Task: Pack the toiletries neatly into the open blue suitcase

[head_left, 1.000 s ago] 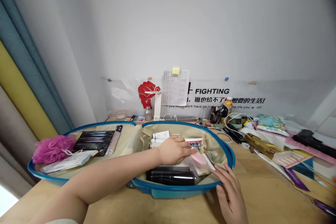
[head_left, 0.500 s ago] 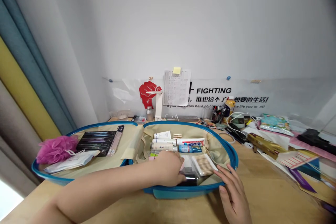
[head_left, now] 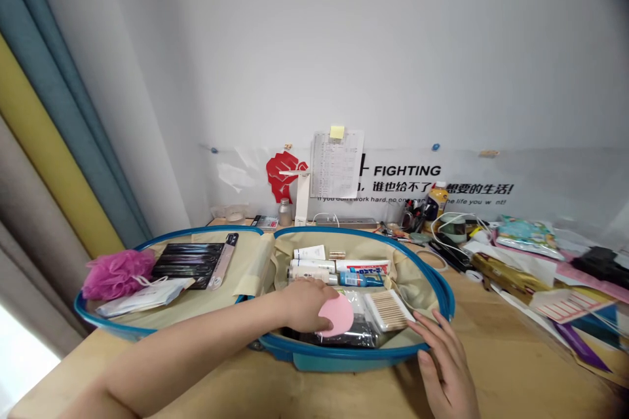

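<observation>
My left hand [head_left: 305, 305] reaches over the near rim of an open blue case [head_left: 363, 355] and grips a flat round pink puff [head_left: 339, 314] by its left edge, thumb on top. Beneath the puff lies a dark item in clear wrapping [head_left: 361, 332]. Just right of it is a white-edged box of cotton swabs [head_left: 386, 310]. Behind my hand lie a blue bottle [head_left: 361, 279], a toothpaste box [head_left: 363, 266] and a pale bottle [head_left: 309, 273]. With fingers apart, my right hand [head_left: 445, 357] rests at the case's right rim, its fingertips by the swab box.
The case's left half holds a pink bath puff [head_left: 118, 273], a white packet [head_left: 145, 296] and a dark flat package [head_left: 189, 263]. Behind stand a white lamp [head_left: 302, 200] and a small jar [head_left: 284, 213]. Cables, papers and a gold packet [head_left: 514, 277] crowd the right side.
My left hand has lifted and shifted slightly left, bringing the pink puff into plain sight and uncovering the dark wrapped item. My right hand stays at the rim. The view has shifted slightly.
</observation>
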Tool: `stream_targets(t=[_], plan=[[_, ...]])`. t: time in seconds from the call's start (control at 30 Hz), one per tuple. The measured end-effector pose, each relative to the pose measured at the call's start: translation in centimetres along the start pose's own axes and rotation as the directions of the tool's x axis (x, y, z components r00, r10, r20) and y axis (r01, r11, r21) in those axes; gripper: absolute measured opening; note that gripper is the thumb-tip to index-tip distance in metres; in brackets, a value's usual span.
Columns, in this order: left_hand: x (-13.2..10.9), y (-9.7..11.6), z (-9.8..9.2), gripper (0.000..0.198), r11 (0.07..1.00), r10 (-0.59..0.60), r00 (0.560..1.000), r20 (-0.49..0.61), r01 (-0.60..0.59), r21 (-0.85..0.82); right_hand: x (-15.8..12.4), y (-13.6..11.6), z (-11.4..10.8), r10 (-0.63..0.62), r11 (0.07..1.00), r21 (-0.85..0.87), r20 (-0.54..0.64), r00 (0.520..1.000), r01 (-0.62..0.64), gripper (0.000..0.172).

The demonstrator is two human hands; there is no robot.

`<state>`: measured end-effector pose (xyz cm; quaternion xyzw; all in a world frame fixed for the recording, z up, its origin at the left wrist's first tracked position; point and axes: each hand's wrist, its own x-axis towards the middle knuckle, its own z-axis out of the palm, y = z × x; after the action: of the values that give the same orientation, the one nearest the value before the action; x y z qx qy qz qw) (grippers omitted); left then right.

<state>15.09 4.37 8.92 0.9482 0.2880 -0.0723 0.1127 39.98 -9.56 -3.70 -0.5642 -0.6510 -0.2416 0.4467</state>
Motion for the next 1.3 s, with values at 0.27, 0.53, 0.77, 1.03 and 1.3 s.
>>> stream_targets(t=[0.27,0.53,0.77,1.03,1.3], plan=[[-3.0,-2.1,-2.6,0.066,0.995,-0.090,0.973,-0.211,0.081,-0.052,-0.2,0.7,0.4,-0.029,1.000,-0.001,0.004,1.000,0.029,0.032],[-12.6,-13.9,-3.7,0.065,0.761,-0.624,0.685,-0.376,0.641,-0.097,-0.1,0.8,0.5,-0.069,0.997,-0.020,0.006,0.998,0.069,0.033],[-20.2,-21.3,-1.8,0.071,0.213,-0.914,0.127,-0.386,0.959,-0.187,0.0,1.1,0.6,-0.106,0.994,-0.033,-0.001,0.994,0.106,0.033],[-22.4,-21.7,-1.9,0.037,0.176,-0.920,0.079,-0.384,0.958,-0.226,0.3,0.2,0.3,-0.112,0.992,-0.055,-0.009,0.994,0.111,0.031],[-13.9,-14.6,-7.1,0.050,0.630,-0.671,0.372,-0.641,0.742,-0.229,0.4,0.1,0.3,-0.064,0.997,-0.030,-0.002,0.998,0.064,0.031]])
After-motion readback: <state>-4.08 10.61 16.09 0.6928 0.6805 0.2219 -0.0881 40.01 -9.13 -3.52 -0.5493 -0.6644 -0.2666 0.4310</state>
